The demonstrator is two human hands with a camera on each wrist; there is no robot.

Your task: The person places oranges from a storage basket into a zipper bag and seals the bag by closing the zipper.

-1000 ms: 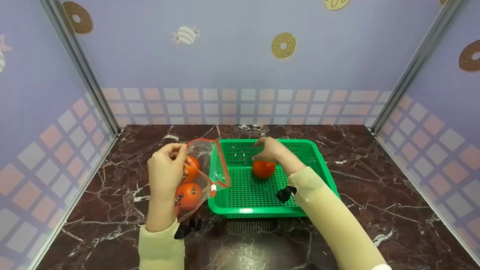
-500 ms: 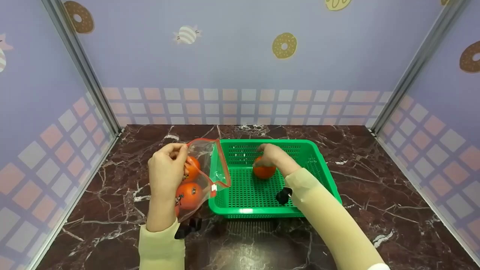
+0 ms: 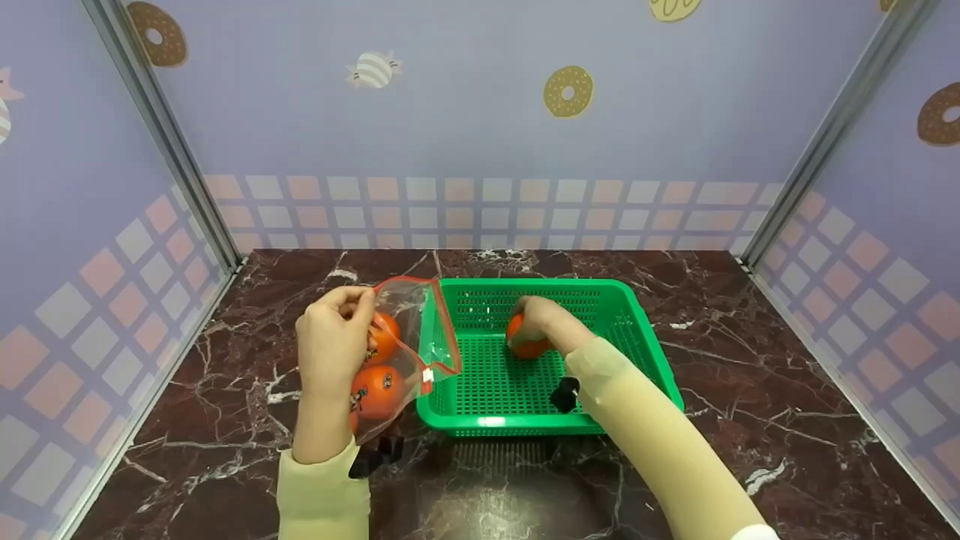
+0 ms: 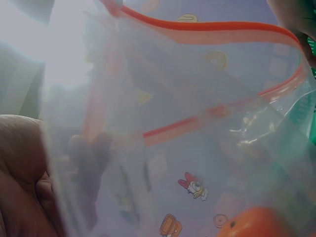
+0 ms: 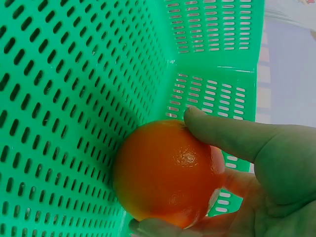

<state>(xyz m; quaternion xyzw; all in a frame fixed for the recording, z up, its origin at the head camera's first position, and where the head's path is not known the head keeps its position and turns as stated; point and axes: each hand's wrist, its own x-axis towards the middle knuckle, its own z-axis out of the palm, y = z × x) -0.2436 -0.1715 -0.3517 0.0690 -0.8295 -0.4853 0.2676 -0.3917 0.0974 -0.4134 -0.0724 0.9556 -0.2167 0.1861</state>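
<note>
My left hand (image 3: 330, 345) pinches the rim of a clear zip bag (image 3: 411, 364) with a red-orange edge and white slider. Its mouth gapes toward the basket; the left wrist view shows the red zip strip (image 4: 222, 27) close up. Inside the bag sit an upper orange (image 3: 385, 336) and a lower orange (image 3: 379, 391), with a sliver of another partly hidden below. In the green basket (image 3: 480, 390), my right hand (image 3: 553, 322) grips an orange (image 5: 165, 173), thumb on one side and fingers curled round the other. That orange still rests against the perforated basket surface.
The basket stands on a dark red marbled table (image 3: 750, 390), its left rim behind the bag mouth. A patterned back wall (image 3: 480, 135) and side walls enclose the table. Black wrist mounts (image 3: 566, 395) hang by both sleeves.
My right hand has lowered onto the basket orange, and its fingers have closed round it. The left hand and bag have stayed in place.
</note>
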